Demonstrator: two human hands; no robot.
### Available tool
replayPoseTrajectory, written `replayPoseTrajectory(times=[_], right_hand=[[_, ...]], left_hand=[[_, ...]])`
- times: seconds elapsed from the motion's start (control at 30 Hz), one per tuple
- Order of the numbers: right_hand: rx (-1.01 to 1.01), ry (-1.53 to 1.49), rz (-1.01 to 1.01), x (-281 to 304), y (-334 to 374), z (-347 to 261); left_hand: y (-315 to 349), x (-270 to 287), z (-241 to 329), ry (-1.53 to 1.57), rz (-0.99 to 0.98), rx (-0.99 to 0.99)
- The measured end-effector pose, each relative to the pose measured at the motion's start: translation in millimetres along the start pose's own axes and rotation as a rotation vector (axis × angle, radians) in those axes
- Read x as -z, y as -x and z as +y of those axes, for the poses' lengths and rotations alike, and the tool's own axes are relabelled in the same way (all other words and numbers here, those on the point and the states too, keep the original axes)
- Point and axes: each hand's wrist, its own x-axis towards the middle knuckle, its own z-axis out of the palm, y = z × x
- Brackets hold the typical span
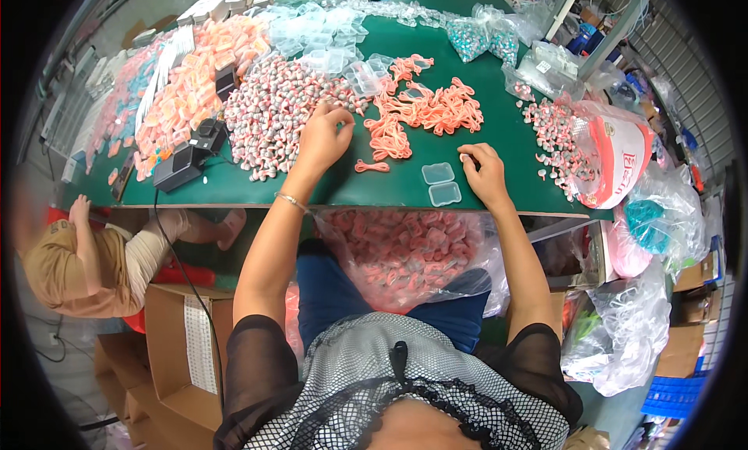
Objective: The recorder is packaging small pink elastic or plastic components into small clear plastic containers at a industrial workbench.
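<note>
My left hand (326,138) is at the right edge of a big heap of small pink-and-grey pieces (269,107) with rounded ends. Its fingers are curled toward the thumb, and whatever they may hold is hidden. To the right, my right hand (485,173) hovers over or rests on the table, fingertips bent close to the thumb; I cannot make out anything between them. Beside it lies an open clear plastic case (441,183), its two halves unfolded flat. A single coral cord bundle (372,166) lies between my hands, nearer the left. Beyond is a pile of coral cord bundles (444,111).
Clear cases (315,33) and peach pieces (175,91) cover the far left of the green table (312,191). A black box with a cable (179,168) stands left. A pink-white sack (619,154) spills pieces at right. A person (86,255) sits at the left.
</note>
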Motion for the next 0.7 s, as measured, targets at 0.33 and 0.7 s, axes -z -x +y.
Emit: replayPoseTrajectory(times=[0.33, 0.7], right_hand=[[-0.019, 0.015, -0.012, -1.3, 1.5, 0.1], [0.117, 0.122, 0.014, 3.0, 3.3, -2.7]], left_hand=[[27.4, 23.3, -11.1, 0.030, -0.322, 0.050], [46.5, 12.2, 0.4, -0.003, -0.124, 0.109]])
